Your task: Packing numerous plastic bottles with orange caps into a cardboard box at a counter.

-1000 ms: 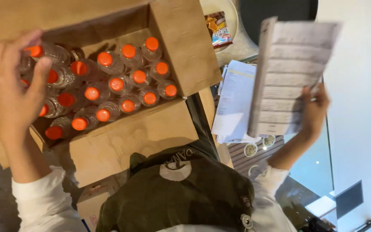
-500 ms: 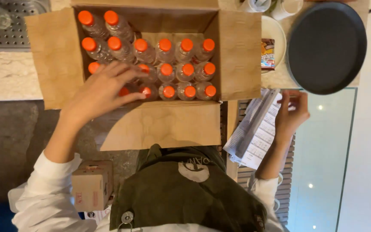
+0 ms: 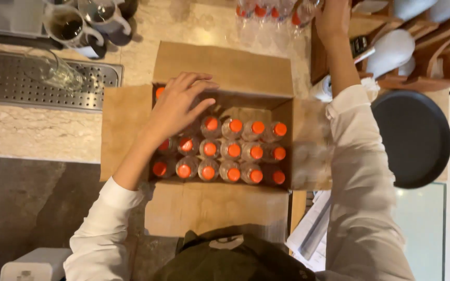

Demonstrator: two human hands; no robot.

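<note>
Resting inside an open cardboard box (image 3: pixel 131 130), rows of small clear bottles with orange caps (image 3: pixel 234 151) stand upright and packed close, cap beside cap; the box sits on a pale marble worktop (image 3: pixel 37 130) with its four flaps folded outward. Left hand (image 3: pixel 179 104): spread flat, fingers extended and slightly fanned, palm down over the bottles at the box's far-left corner; its fingertips reach the fold of the far flap, and whether the grip closes on any one bottle cannot be told, since the palm hides the caps beneath it. Right hand (image 3: pixel 332 20): raised beyond the far-right corner of the box at the upper edge of the view, among further orange-capped bottles (image 3: pixel 266 13) standing loose on the worktop; its grip is partly cut off, so how far it is open cannot be told. Just right of this hand, a wooden rack (image 3: pixel 423 57) holds pale crockery; nearer the body, a round black tray (image 3: pixel 417 138) lies beside the right sleeve. Left of the left hand, a perforated metal drip tray (image 3: pixel 6 86) carries an overturned glass (image 3: pixel 53 73), with dark mugs (image 3: pixel 71 26) beyond it. Papers (image 3: pixel 313 234) lie below the right elbow.
</note>
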